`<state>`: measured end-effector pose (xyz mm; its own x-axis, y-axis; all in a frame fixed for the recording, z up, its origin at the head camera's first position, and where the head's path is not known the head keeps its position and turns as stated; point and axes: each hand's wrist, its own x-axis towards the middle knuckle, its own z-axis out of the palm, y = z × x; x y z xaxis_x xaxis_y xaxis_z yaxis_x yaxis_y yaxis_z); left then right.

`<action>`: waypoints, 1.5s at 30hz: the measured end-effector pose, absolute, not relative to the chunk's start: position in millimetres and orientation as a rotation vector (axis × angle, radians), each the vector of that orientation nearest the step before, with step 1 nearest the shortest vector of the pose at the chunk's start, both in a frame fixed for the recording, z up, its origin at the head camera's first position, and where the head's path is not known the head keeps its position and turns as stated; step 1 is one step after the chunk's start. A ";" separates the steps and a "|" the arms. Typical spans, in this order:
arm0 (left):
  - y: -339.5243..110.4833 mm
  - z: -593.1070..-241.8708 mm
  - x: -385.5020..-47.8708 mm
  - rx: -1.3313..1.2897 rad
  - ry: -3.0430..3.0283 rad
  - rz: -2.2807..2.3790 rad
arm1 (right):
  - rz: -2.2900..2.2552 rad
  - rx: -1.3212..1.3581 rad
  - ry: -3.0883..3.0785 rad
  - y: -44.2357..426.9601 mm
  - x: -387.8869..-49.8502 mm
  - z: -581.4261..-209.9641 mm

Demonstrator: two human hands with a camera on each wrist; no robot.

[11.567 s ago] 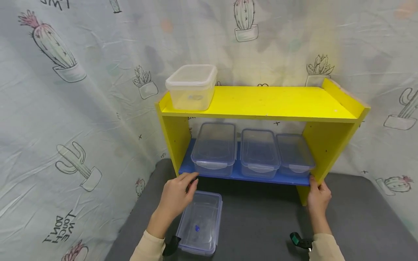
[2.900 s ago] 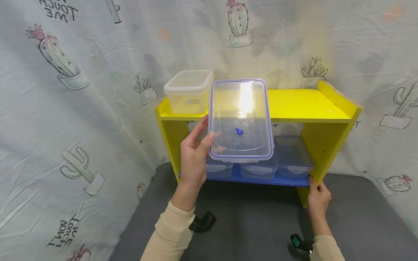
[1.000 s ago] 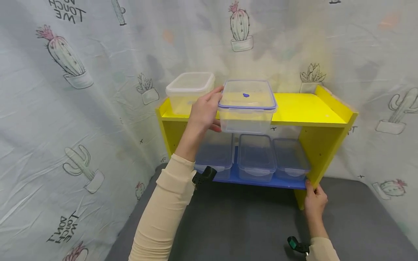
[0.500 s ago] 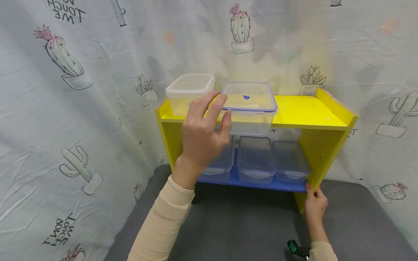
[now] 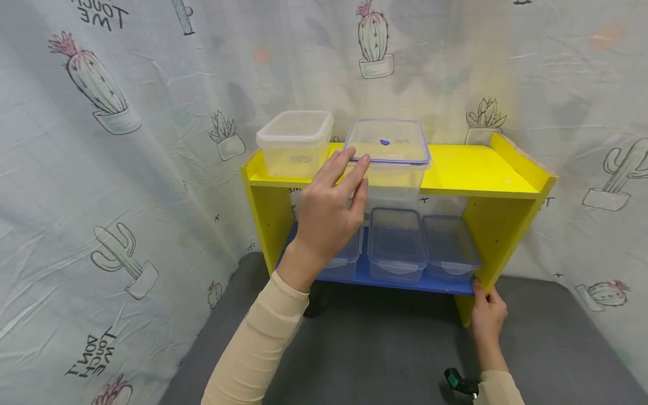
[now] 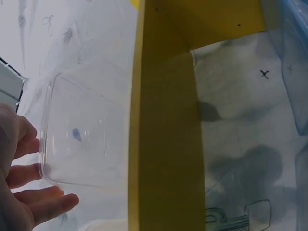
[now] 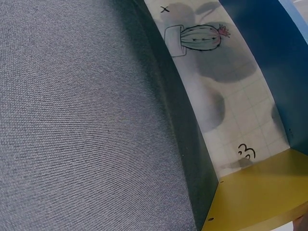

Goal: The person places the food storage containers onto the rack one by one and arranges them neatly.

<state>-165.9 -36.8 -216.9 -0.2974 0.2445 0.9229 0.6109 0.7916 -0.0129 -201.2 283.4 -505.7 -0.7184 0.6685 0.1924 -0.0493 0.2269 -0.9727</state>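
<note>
A clear food container (image 5: 385, 177) with a blue-edged lid stands on the yellow shelf's (image 5: 466, 169) top board, its front part jutting past the front edge. My left hand (image 5: 326, 219) is at its front left, fingers fairly straight. In the left wrist view, fingertips (image 6: 31, 174) rest against or very near the container's (image 6: 89, 139) rim; exact contact is hard to tell. My right hand (image 5: 488, 318) grips the shelf's lower right corner, thumb at the blue board's (image 5: 364, 275) end. Left of the clear container stands a white-lidded food container (image 5: 295, 143).
Several blue-tinted lidded containers (image 5: 397, 242) line the blue lower board; my left hand partly covers the leftmost. The shelf stands on a dark grey table (image 5: 385, 349). Behind it hangs a cactus-print sheet (image 5: 167, 140).
The clear container has gone from the table to the top board, carried by my left hand. That hand released it, moved to its front, and the container shifted slightly back. My right hand stayed.
</note>
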 end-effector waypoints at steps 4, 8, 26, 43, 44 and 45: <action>-34.5 -220.5 -173.2 -0.663 -1.935 -0.433 | 1.535 -0.571 -1.903 283.2 -202.1 -505.8; -33.0 -221.4 -176.5 -0.673 -1.985 -0.470 | 1.532 -0.570 -1.894 282.3 -202.9 -505.6; -20.7 -225.9 -191.8 -0.585 -2.193 -0.341 | 1.550 -0.562 -1.892 281.2 -199.7 -502.2; -9.6 -228.0 -201.5 -0.560 -2.209 -0.220 | 1.541 -0.563 -1.879 280.0 -199.1 -502.4; -8.9 -228.2 -202.0 -0.561 -2.208 -0.204 | 1.544 -0.566 -1.874 280.4 -199.0 -502.7; -8.2 -228.5 -202.8 -0.561 -2.207 -0.187 | 1.546 -0.567 -1.869 280.9 -198.9 -502.9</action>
<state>-202.8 -8.2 -228.5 -0.5549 0.3306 0.7634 0.4545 0.8891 -0.0546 -198.9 280.9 -502.9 -0.7024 0.6829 0.2008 -0.0692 0.2153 -0.9741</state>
